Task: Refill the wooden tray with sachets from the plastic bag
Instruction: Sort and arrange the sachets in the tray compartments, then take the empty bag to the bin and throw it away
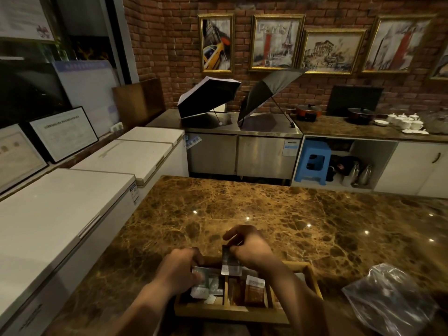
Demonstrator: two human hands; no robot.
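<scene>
The wooden tray (pixel 312 280) sits on the marble counter near the front edge, split into compartments. Brown sachets (pixel 254 291) stand in its middle compartment and silver-grey sachets (pixel 213 286) fill the left one. My left hand (pixel 180 267) is over the left compartment, closed on silver sachets (pixel 201 271). My right hand (pixel 249 248) hovers above the tray's middle and pinches a dark grey sachet (pixel 230 260) that hangs upright. The clear plastic bag (pixel 392 297) lies crumpled on the counter to the right of the tray.
The marble counter (pixel 266 209) stretches wide behind the tray. White chest freezers (pixel 60 214) line the left side. Two open umbrellas (pixel 208 95) rest on a steel cabinet at the back. Pots and white cups stand on the far right counter.
</scene>
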